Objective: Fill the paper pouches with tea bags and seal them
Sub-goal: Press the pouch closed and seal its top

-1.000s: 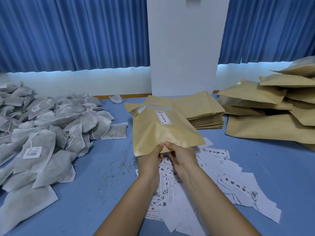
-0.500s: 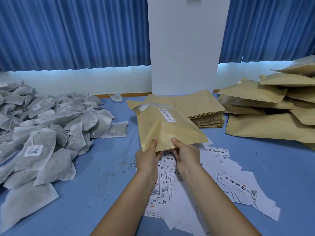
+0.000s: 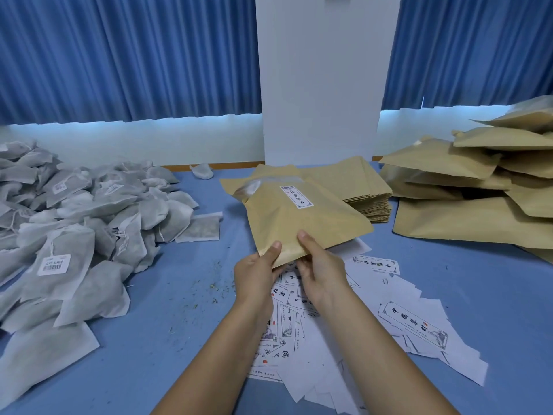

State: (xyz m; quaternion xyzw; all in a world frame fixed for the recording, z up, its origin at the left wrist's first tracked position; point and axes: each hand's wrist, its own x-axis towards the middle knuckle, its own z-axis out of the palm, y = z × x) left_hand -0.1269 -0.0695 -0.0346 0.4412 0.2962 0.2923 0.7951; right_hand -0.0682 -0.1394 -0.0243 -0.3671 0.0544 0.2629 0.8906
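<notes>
Our blue bench [image 3: 179,324] has a big heap of tea bags [image 3: 74,235] along its left edge and a pile of puffy pouches [image 3: 478,223] at the right edge. Paper labels [image 3: 359,339] are scattered by the near edge, and flat pouches [image 3: 368,187] are stacked toward the far edge. We've got one labelled pouch [image 3: 299,229] held above the middle, with left hand [image 3: 257,274] and right hand [image 3: 321,274] both pinching its near edge.

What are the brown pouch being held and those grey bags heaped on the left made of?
The pouch looks like matte brown kraft paper: dull, creased, no shine. The translucent strip at its far end is probably plastic film. The tea bags look like thin non-woven fabric or filter paper: soft, wrinkled, faintly see-through grey.
</notes>
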